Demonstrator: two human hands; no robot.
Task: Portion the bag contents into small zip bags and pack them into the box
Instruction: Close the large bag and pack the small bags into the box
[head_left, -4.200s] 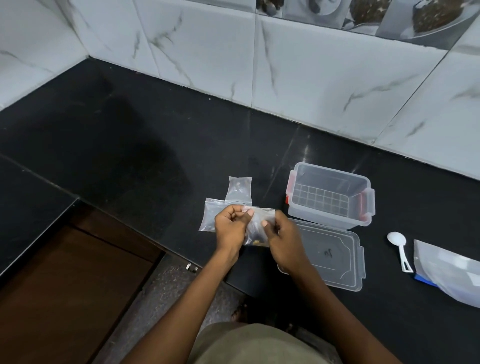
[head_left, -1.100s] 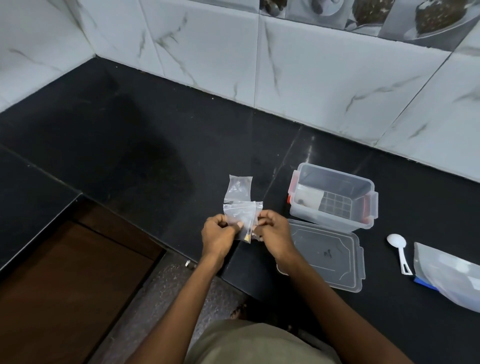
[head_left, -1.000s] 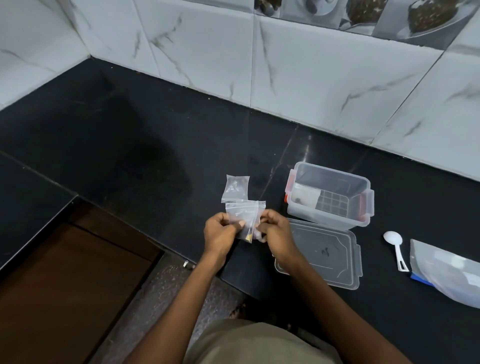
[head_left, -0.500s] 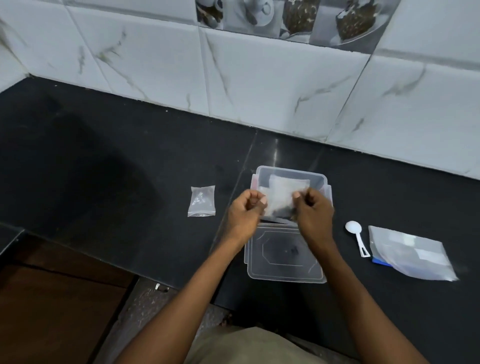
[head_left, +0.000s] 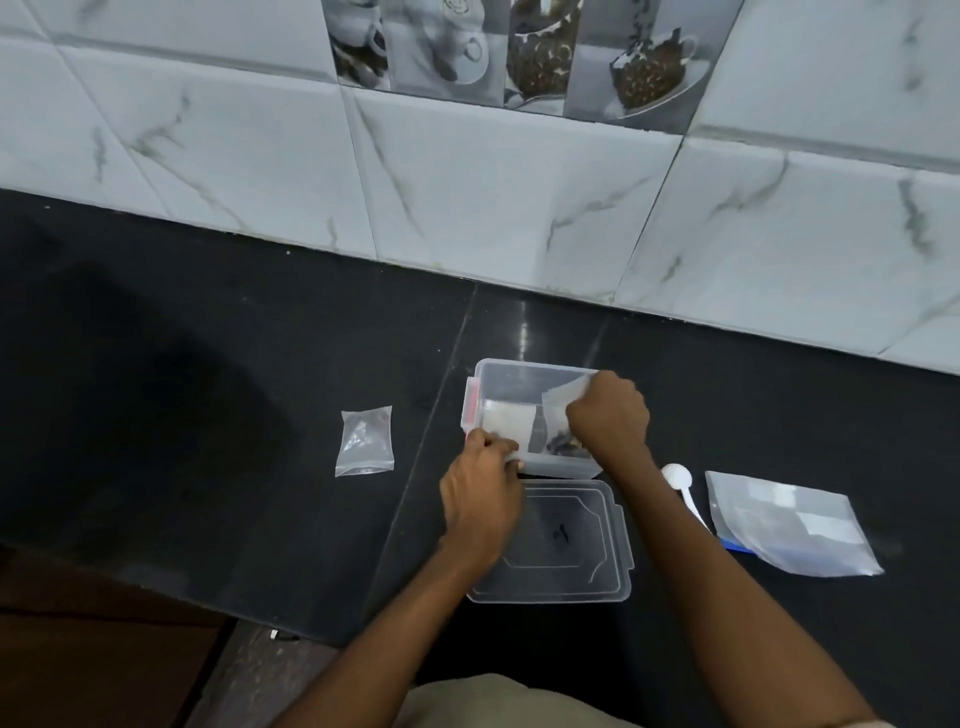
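Zip bags are spread over the black counter (head_left: 208, 415): one small bag (head_left: 364, 440) lies alone at left, well apart from the clear box (head_left: 524, 371). The box's near left corner is gripped by the left hand (head_left: 480, 499). Another small zip bag (head_left: 558, 410) is pinched inside the box by the curled right hand (head_left: 608, 413). The lid (head_left: 571, 540), a white scoop (head_left: 678, 480) and the large bag (head_left: 789, 522) lie further right.

Kitchen: black countertop (head_left: 260, 415), teacup-print tiles (head_left: 509, 52).

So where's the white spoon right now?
The white spoon lies on the black counter, between the right forearm and the large bag.
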